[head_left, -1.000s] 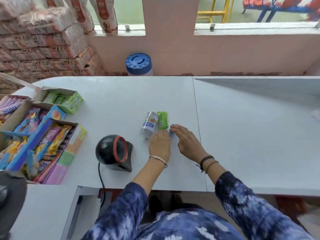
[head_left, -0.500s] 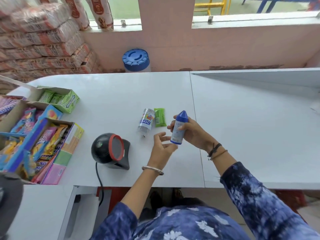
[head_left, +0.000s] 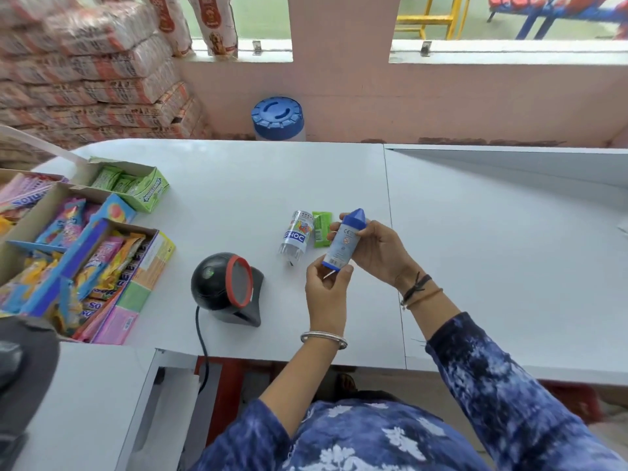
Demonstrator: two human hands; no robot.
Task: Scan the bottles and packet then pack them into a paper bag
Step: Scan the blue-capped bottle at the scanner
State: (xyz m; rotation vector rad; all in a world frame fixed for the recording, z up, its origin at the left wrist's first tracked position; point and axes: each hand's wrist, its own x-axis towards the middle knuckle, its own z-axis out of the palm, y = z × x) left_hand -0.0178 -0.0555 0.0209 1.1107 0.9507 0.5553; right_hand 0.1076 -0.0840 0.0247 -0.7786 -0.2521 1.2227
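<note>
Both hands are closed on the blue-capped bottle (head_left: 344,240), which is held above the white surface (head_left: 217,198) with its cap pointing away: the right hand (head_left: 377,250) is wrapped round its body, the left hand (head_left: 327,283) pinches its base. On the surface just beyond, a clear bottle (head_left: 296,235) lies on its side beside a green packet (head_left: 320,229). A black scanner (head_left: 227,287) stands to the left

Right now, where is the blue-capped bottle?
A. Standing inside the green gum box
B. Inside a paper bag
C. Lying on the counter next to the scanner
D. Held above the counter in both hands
D: the blue-capped bottle is off the counter, with the right hand around its body and the left hand at its base.
</note>
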